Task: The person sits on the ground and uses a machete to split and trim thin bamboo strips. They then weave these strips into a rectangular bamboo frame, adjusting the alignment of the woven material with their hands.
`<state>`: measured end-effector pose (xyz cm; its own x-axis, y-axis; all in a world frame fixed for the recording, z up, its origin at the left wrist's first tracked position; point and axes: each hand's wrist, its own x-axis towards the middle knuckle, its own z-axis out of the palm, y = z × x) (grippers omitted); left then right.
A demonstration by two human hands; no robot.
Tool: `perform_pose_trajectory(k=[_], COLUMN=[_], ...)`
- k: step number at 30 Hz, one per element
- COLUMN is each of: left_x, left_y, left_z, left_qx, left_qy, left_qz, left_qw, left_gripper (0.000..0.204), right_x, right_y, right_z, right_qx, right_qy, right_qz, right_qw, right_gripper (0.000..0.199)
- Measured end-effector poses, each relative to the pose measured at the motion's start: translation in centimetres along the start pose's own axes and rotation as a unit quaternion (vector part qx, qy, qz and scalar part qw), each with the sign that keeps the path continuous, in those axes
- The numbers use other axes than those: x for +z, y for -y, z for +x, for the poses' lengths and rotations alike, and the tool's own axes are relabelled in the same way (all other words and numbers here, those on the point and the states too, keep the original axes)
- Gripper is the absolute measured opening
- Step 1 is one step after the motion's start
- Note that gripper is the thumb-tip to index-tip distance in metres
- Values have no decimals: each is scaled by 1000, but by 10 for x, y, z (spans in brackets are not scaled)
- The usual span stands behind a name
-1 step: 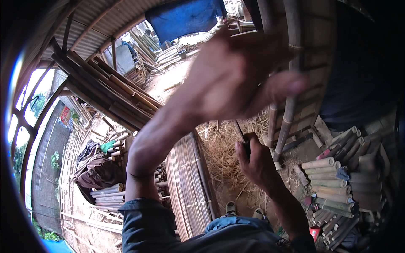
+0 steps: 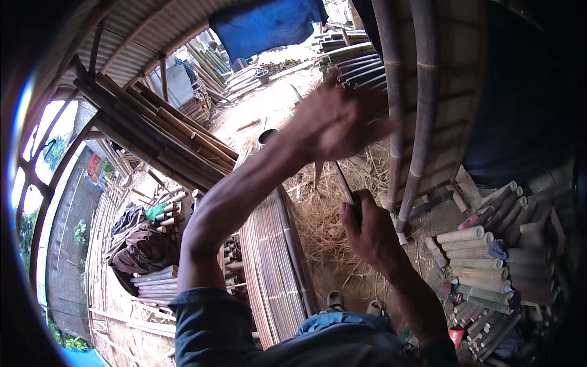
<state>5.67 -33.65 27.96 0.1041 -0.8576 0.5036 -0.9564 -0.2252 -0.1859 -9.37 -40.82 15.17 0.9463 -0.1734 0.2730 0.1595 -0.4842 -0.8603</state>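
Note:
My right hand is closed around the dark handle of a knife, its thin blade pointing up and away from me. Across the middle stretches my left arm, ending in my left hand, which is held high and to the right. Its thumb sticks out to the right, but the fingers are dark and smeared by motion, so I cannot make out whether they hold anything. A narrow pointed strip shows just below the left hand, close to the knife's tip. Pale shavings cover the ground beneath both hands.
A slatted bamboo bench runs along my left side, with a dark round container near its far end. Upright bamboo poles stand close on the right. Cut bamboo pieces are stacked at the lower right. A blue tarp hangs at the back.
My left hand has drawn back leftward and looks smaller, uncovering the dark round container and the bamboo pile behind. My right hand with the knife has hardly moved.

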Motion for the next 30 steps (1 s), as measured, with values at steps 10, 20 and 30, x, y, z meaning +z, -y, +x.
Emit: perform_pose_trajectory(k=[10, 20, 30], left_x=[74, 48, 95], left_y=[107, 24, 37], left_z=[-9, -9, -5], left_qx=[-134, -175, -309], left_qy=[35, -2, -308], left_qz=[-81, -172, -137], left_qw=[987, 969, 889], left_gripper=[42, 21, 11], right_x=[32, -4, -25], right_y=[-40, -85, -59], right_z=[8, 41, 76], right_qx=[3, 38, -61], right_qy=[-26, -49, -76], right_qz=[19, -53, -409], right_qw=[999, 997, 907], right_gripper=[26, 33, 18])
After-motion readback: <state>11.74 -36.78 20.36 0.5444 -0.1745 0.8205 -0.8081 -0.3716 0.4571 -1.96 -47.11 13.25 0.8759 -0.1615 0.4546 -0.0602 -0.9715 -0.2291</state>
